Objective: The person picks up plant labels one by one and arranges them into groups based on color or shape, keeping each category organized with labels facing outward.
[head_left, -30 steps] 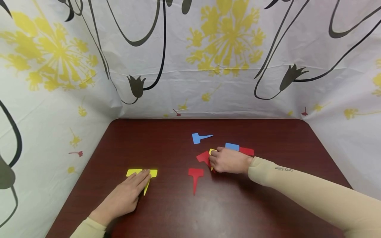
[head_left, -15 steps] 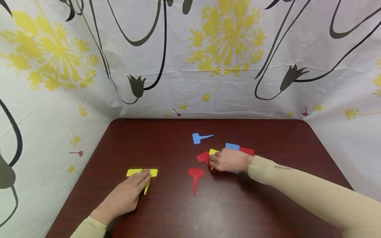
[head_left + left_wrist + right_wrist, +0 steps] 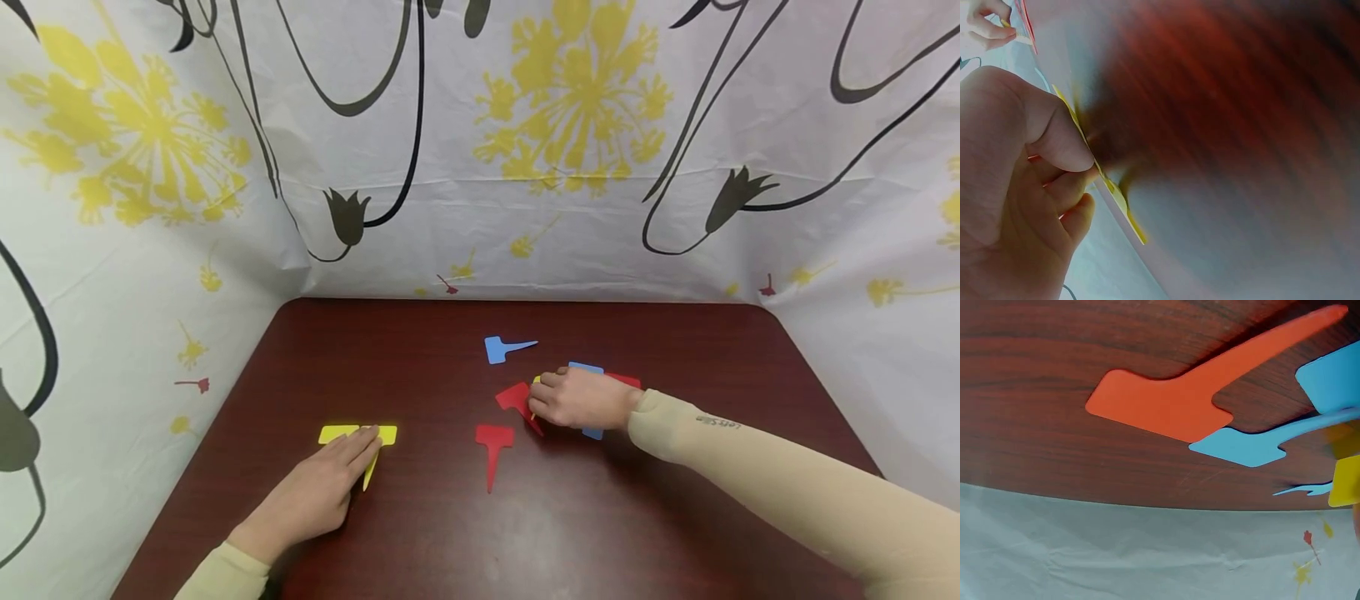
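Observation:
My left hand (image 3: 318,492) lies with straight fingers over two yellow T-shaped plant labels (image 3: 337,434), set side by side on the table; the fingers hide part of them. In the left wrist view the thumb and fingertips touch the thin yellow edge (image 3: 1125,209). To the right, my right hand (image 3: 581,398) pinches another yellow plant label (image 3: 1346,481), seen tilted off the table. A red plant label (image 3: 516,397) lies beside its fingertips. Beneath and behind that hand are blue plant labels (image 3: 587,367) and a red one (image 3: 1160,403), partly covered in the head view.
One red plant label (image 3: 493,436) lies alone between the hands, its point toward me. Farther back is a single blue label (image 3: 495,349) pointing right. The dark wooden table (image 3: 420,533) ends at a patterned white sheet (image 3: 450,217) behind and at both sides.
My right hand has shifted slightly, and the yellow plant label in it has tipped up, so less of its face shows. The left hand stays in place.

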Motion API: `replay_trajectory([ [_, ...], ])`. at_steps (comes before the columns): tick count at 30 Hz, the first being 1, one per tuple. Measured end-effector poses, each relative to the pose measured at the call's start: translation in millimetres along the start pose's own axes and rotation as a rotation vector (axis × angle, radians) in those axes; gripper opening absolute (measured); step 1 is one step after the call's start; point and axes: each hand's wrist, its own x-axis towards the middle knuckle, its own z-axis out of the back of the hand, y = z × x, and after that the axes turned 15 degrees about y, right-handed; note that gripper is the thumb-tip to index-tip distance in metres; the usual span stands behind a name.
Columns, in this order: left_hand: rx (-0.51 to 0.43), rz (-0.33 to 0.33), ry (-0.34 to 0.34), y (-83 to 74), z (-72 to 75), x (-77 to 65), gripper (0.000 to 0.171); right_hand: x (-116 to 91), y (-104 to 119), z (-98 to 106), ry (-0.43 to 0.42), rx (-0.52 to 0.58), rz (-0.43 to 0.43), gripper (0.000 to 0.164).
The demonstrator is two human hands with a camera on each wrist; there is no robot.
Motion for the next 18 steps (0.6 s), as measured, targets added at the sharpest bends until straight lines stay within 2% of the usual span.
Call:
replay_trajectory([
  [9, -0.001, -0.021, -0.038, -0.7, 0.3, 0.6, 0.060, 1.9, -2.9, 0.9, -0.083, 0.037, -0.052, 0.030],
  [18, -0.010, -0.009, 0.011, -1.1, 3.1, 1.3, 0.059, 2.2, -4.8, 3.0, -0.137, -0.012, -0.060, 0.038],
])
